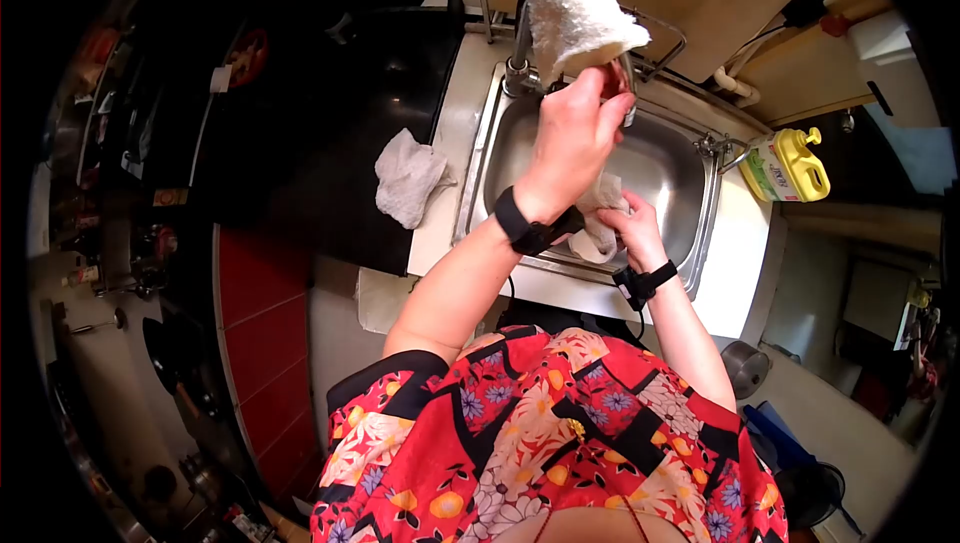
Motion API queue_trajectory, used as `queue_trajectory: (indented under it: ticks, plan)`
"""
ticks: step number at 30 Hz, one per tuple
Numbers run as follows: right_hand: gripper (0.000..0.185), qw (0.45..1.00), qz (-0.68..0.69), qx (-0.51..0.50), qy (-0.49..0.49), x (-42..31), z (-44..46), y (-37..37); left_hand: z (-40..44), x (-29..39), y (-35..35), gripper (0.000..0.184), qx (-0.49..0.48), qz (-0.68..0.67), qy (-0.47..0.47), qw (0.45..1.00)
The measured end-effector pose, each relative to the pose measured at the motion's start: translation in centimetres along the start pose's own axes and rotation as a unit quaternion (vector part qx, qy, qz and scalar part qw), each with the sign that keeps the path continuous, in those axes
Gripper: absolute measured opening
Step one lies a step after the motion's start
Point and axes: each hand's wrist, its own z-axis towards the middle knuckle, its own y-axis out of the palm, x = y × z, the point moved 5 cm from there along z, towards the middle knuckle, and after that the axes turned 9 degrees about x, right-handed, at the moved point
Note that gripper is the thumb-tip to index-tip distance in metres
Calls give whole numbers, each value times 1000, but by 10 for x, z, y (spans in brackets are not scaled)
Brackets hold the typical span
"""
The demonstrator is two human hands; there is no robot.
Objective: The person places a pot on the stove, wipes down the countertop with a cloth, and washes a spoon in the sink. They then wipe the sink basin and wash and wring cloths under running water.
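Note:
A white terry cloth (582, 21) hangs over the top of the curved tap spout (628, 93). Just under the cloth's lower edge, my left hand (580, 123) is closed at the spout; its fingertips are partly hidden. Lower down, over the front of the steel sink (655, 168), my right hand (636, 229) grips a damp-looking whitish cloth (598, 243). My left forearm and wristband cover part of that cloth. Another crumpled greyish-white cloth (408, 179) lies left of the sink, across the edge of the black countertop.
A yellow jug-shaped bottle with a pump (785, 165) stands right of the sink, beside a small metal tap (715, 146). Behind the sink runs a wire rack (660, 38). Dark pans (170, 363) hang at the far left, and a metal pot (746, 368) sits at the lower right.

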Motion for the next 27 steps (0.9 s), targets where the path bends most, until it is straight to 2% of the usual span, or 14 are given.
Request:
queue_trajectory:
  ticks: [5, 7, 9, 12, 13, 15, 16, 17, 18, 21, 23, 24, 25, 27]
  plan:
    - [39, 1000, -18, 2, 13, 1, -2, -2, 15, -13, 34, 11, 49, -45, 15, 998]
    - [38, 992, -92, 19, 84, 2, -5, -7, 21, -24, 49, 8, 76, -18, 41, 996]
    - [38, 994, -77, 13, 78, -4, -5, -8, 19, -23, 49, 9, 84, -30, 20, 996]
    - [36, 1000, -6, 10, -8, -11, 0, -12, 2, -44, 22, 13, 101, 44, 23, 994]
    - [48, 1000, 2, 7, 0, -8, 4, -20, -3, -52, 6, 18, 74, 141, 37, 987]
    - [63, 999, 3, 50, -18, 0, 12, -31, -13, -82, -18, 29, 122, 241, 68, 960]
    - [74, 1000, 19, 8, -22, 11, 25, -26, -17, -109, -24, 35, 138, 279, 67, 948]
    - [63, 998, -1, 52, -26, -1, 21, -34, -20, -132, -26, 42, 154, 316, 65, 934]
    - [55, 999, -2, 30, -22, 0, 27, -35, -18, -150, -26, 49, 97, 271, -15, 958]
    - [35, 999, 9, -18, -39, -9, 39, -32, -20, -146, -17, 38, 89, 309, -8, 947]
    - [29, 999, -31, -15, -7, -8, 49, -39, -20, -144, -14, 33, 121, 310, 37, 942]
    - [30, 999, -33, -19, 10, -6, 54, -42, -21, -146, -12, 37, 78, 307, -13, 948]
    - [30, 999, -35, -20, 27, -2, 59, -43, -22, -144, -10, 36, 80, 301, 6, 950]
    - [31, 999, -8, -24, -29, -1, 59, -34, -28, -150, -7, 39, 87, 300, 13, 950]
